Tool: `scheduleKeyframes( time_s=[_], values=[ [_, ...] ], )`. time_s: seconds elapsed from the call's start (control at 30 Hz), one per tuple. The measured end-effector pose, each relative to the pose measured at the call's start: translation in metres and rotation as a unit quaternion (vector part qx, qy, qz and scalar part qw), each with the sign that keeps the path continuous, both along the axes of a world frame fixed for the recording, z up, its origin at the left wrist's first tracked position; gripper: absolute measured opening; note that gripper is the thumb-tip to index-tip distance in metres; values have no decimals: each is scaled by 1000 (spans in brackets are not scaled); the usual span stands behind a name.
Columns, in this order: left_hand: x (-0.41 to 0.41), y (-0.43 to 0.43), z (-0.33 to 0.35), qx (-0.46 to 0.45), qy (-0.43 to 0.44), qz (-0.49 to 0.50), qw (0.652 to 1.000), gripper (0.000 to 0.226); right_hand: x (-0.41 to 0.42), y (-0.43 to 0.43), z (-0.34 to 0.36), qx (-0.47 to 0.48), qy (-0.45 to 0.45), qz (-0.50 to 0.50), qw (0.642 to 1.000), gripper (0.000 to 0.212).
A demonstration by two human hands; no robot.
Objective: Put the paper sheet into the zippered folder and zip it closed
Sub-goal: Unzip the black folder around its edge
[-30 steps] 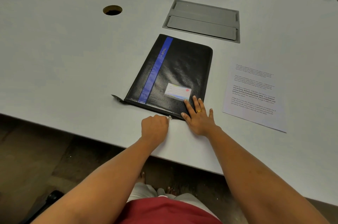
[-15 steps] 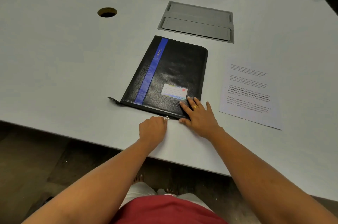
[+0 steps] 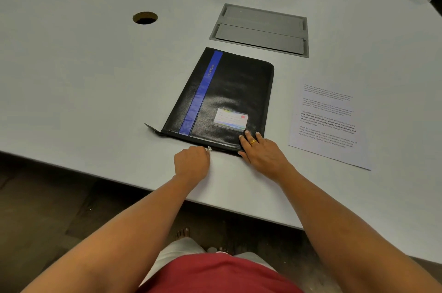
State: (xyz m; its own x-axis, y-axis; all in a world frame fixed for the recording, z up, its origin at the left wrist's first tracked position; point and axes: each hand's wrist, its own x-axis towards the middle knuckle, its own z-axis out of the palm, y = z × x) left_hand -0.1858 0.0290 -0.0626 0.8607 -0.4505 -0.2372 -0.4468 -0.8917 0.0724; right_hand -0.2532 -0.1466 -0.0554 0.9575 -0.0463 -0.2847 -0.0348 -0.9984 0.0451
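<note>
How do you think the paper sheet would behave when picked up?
The paper sheet is a thin single page lying flat, so it will probably flop and weigh little. Flush on the smooth table, it may slide rather than lift.

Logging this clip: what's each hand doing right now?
Left hand: pinching the zipper pull.
Right hand: open, pressing flat on the folder.

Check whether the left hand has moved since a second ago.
Yes. The left hand, pinching the zipper pull, has slid slightly left along the near edge of the folder, away from the name card and toward the end tab.
</note>
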Motion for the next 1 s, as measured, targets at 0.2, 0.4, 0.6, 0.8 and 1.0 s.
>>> scheduleKeyframes(
  time_s=[0.2, 0.4, 0.6, 0.8, 1.0],
  values=[
    [6, 10, -1, 21, 0, 14, 1000, 40, -1, 4, 0, -22, 21, -10, 999, 55],
    [25, 32, -1, 28, -16, 69, 997, 41, -3, 5, -4, 2, 21, -29, 999, 55],
    [30, 40, -4, 31, -17, 75, 997, 42, -3, 6, -3, 13, 19, -38, 999, 56],
    [33, 43, -8, 5, 5, 83, 997, 46, 0, 5, 3, 13, -23, -51, 998, 59],
    [40, 47, -8, -1, 11, 71, 997, 47, 24, 27, 12, 60, -99, -148, 982, 50]
  ],
)
